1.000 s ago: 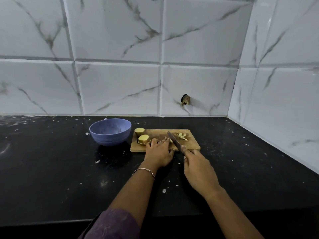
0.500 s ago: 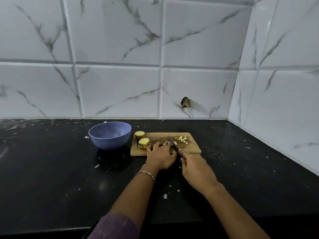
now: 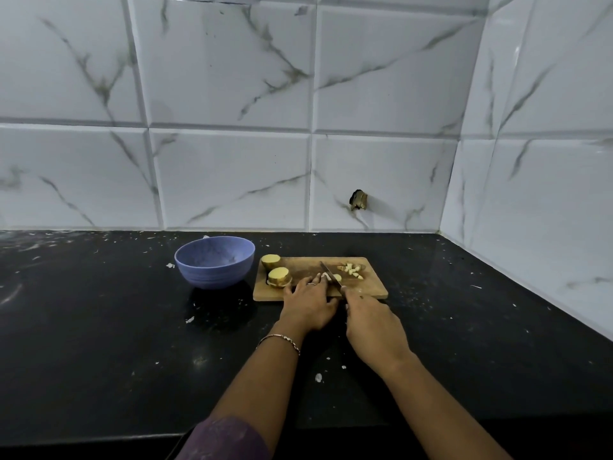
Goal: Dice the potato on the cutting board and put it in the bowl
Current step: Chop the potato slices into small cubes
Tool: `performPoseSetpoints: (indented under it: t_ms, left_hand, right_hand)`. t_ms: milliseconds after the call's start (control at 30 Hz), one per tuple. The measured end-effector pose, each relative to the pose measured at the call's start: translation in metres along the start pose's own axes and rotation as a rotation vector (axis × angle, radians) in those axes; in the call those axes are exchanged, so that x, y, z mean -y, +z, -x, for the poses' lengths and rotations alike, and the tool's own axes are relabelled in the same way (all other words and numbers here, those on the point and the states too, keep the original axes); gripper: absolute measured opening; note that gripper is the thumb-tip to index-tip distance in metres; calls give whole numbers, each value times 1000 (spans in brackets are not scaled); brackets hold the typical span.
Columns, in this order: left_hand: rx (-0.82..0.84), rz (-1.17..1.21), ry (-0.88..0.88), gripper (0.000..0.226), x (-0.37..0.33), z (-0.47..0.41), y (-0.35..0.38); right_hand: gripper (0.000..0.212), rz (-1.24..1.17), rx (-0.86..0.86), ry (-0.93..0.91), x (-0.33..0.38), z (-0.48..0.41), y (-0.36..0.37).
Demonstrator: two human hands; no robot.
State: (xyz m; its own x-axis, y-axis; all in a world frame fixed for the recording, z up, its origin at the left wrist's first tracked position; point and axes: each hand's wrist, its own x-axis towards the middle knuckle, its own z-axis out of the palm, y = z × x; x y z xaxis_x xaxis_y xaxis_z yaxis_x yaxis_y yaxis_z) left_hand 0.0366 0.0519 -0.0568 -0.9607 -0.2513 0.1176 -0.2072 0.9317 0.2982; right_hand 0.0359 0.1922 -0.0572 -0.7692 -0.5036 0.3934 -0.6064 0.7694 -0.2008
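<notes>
Steadying a pale potato slice (image 3: pixel 334 277) mid-board, the left hand (image 3: pixel 308 303) bends its fingers down onto it, tips tucked just beside the blade, prob. to stop it sliding. The right hand (image 3: pixel 373 323) wraps round the handle of the knife (image 3: pixel 329 272), blade angled down onto the slice. Diced bits (image 3: pixel 351 270) sit far right on the cutting board (image 3: pixel 371 291), out of the cutting path. 2 uncut chunks (image 3: pixel 279 276) wait at the left end, nearest the bowl (image 3: pixel 215 263), w/ no potato visible inside.

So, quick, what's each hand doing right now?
Left hand: fingers curled on the pale potato piece on the rectangular wooden cutting board.
Right hand: grips the steel-bladed kitchen knife.
</notes>
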Motion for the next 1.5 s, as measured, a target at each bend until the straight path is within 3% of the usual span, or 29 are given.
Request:
performPoseSetpoints:
  t_ms: [467,700,933,1500]
  left_hand:
    - [-97,11,-22,54,2,1,-3]
    - [-157,24,9,37,4,-2,1]
    - [-230,58,-23,33,9,-5,5]
    - [-221,7,22,30,8,-1,1]
  right_hand:
    - [47,-114,-43,9,-5,2,2]
    - [42,-159,-31,-54,-6,1,2]
    - [42,-198,-98,6,-6,2,2]
    - [43,-198,-45,-14,-4,-1,0]
